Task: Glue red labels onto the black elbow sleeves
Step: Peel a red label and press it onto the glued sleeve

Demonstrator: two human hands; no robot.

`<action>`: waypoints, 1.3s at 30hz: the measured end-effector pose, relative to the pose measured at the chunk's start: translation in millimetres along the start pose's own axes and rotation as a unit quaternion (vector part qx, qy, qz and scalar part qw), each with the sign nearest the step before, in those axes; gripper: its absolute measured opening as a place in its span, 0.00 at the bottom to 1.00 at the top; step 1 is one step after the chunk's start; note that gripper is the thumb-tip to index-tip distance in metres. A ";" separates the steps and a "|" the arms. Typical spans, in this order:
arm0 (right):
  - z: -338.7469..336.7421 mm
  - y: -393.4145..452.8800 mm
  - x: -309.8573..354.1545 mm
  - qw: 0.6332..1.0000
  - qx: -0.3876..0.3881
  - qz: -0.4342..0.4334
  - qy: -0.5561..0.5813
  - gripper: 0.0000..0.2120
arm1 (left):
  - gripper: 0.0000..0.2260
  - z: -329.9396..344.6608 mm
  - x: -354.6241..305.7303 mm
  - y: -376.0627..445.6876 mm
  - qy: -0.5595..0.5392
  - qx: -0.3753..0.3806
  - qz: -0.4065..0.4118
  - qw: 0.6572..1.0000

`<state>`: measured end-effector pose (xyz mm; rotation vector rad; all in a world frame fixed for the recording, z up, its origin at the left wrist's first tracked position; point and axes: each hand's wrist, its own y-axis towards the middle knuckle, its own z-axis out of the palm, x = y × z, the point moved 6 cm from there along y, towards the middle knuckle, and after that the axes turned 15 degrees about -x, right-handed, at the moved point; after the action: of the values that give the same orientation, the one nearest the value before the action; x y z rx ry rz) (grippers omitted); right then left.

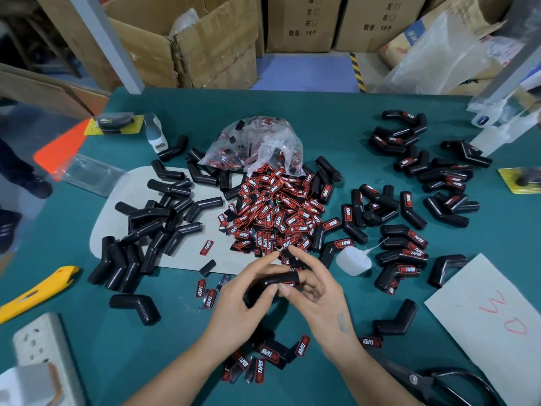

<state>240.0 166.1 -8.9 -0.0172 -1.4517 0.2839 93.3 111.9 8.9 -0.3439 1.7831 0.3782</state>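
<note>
Black elbow sleeve (275, 284) is pinched in left hand (243, 303) fingers; right hand (319, 297) fingers press a red label, which should be held flat till bonded

Scissors (439, 382) and power strip (44, 356) edge-cropped

bare forearms, tattooed right hand (319, 300), ringed finger

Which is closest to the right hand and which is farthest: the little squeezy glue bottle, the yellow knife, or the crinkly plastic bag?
From the right hand, in the head view:
1. Glue bottle: nearest, just to the hand's right on the green table.
2. Plastic bag: farther back, at the top of the pile of red labels.
3. Yellow knife: farthest, at the table's left edge.
</note>
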 end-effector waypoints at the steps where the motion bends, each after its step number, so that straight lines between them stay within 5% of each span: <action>1: 0.1 0.2 0.0 1.000 0.003 0.001 0.001 0.28 | 0.25 0.0 0.1 0.2 -0.001 -0.001 -0.009 1.000; 27: -0.7 0.7 4.1 0.997 0.050 0.000 -0.057 0.25 | 0.20 -0.7 7.3 5.0 -0.094 0.005 -0.061 0.994; 34: -2.9 2.6 8.3 0.998 0.042 0.003 -0.044 0.24 | 0.08 -5.3 -1.9 5.9 -0.001 -0.054 0.091 0.994; 39: -3.2 -0.5 2.8 0.998 0.049 0.035 -0.017 0.22 | 0.05 -4.9 -1.8 6.4 0.013 -0.072 0.118 0.990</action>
<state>243.5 166.7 -6.5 0.0167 -1.4707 0.4132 86.8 115.7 12.2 -0.2401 1.8324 0.6742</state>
